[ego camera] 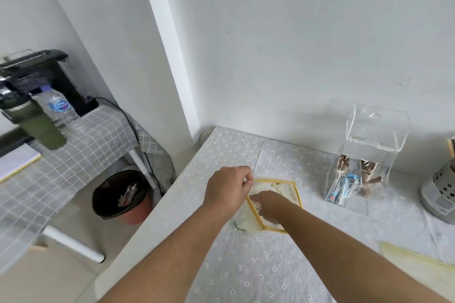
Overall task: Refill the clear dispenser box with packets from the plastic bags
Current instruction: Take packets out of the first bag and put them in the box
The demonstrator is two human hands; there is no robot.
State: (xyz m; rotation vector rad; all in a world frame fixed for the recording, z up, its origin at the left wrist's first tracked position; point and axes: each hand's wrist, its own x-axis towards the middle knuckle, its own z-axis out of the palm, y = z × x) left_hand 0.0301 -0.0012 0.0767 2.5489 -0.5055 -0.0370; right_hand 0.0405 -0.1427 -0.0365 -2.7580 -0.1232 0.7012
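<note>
A clear plastic bag [285,189] with a yellow rim lies on the table's dotted cloth, with pale packets inside. My left hand [227,190] pinches the bag's upper left edge and holds it apart. My right hand [269,205] reaches into the bag's mouth; its fingers are hidden among the packets. The clear dispenser box [364,155] stands at the back right with its lid raised, holding brown and blue packets low in its compartments.
A perforated metal holder [440,192] stands at the far right edge. Another yellow-edged bag [418,263] lies at the lower right. Left of the table are a bin [123,195] on the floor and a side table with a bottle [60,108] and a machine.
</note>
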